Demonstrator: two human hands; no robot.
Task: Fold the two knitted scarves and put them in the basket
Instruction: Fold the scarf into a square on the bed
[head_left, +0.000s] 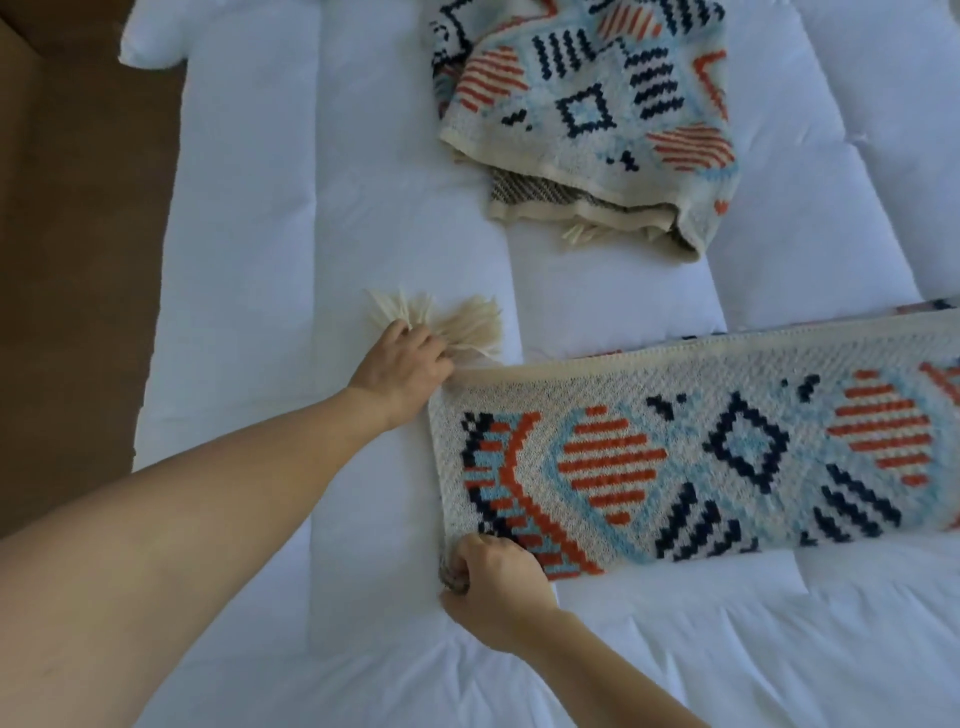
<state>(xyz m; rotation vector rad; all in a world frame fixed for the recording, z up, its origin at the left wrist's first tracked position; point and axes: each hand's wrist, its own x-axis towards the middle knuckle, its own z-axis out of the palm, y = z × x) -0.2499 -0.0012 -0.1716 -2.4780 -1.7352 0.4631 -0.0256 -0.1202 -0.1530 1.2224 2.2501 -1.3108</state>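
Evidently soft and limp, the scarf (701, 457) handles best by its end corners, which left hand (402, 361) and right hand (493, 584) pinch.

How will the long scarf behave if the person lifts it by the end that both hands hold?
Probably floppy: the scarf lies flat, following the quilt. Its far part would likely sag and drag, since the left hand and right hand grip only one end. The fringe should dangle loosely.
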